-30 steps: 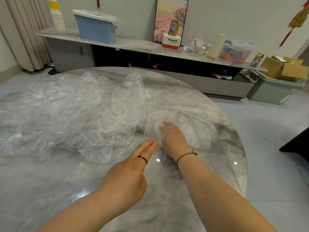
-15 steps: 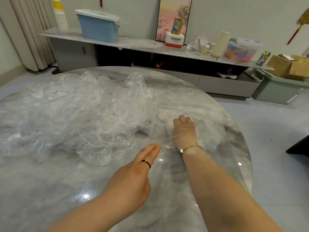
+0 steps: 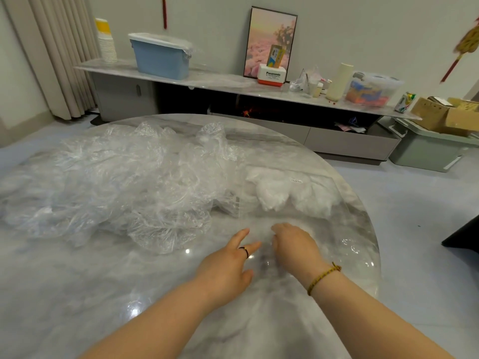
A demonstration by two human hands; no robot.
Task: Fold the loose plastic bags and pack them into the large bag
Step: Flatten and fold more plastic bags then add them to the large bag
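Note:
A heap of loose crumpled clear plastic bags (image 3: 116, 182) covers the left and middle of the round marble table (image 3: 77, 294). To its right lies the large clear bag (image 3: 348, 243), flat, with whitish folded bags (image 3: 274, 195) inside its far end. My left hand (image 3: 228, 265) rests near the bag's mouth with its fingers spread and the index finger pointing forward. Just beside it, my right hand (image 3: 295, 246) is outside the bag, fingers curled down onto the thin film. I cannot tell whether they pinch it.
The table's rim curves close on the right, with floor beyond. Behind the table runs a long low shelf (image 3: 233, 82) with a blue bin (image 3: 160, 58), a picture frame, a Panasonic box and a clear container. A grey crate with cardboard boxes (image 3: 430, 149) stands at the far right.
My right hand has drawn back out of the large bag toward me and now sits beside my left hand. My left hand has spread its fingers. The folded bags stay inside.

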